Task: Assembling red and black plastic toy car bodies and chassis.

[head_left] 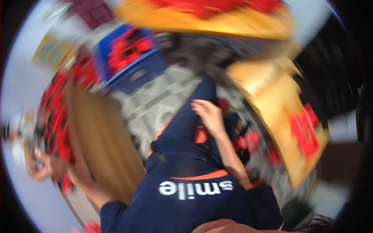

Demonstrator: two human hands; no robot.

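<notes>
My left hand [52, 167] reaches out at the far left, beside a heap of red and black pieces [56, 128]. Its fingers look bent, but blur hides whether anything is between them. Over my dark trouser leg [182, 120] hovers or rests my right hand [210, 116], its fingers loosely stretched and nothing visible in it. The red pieces are too smeared to name.
A brown curved board [101, 136] stands between me and the left heap. Ahead is a blue crate [136, 75] of red and black pieces. Yellow-orange surfaces carry red pieces at the top [233, 23] and right [268, 85]. More red pieces [248, 141] lie near my legs.
</notes>
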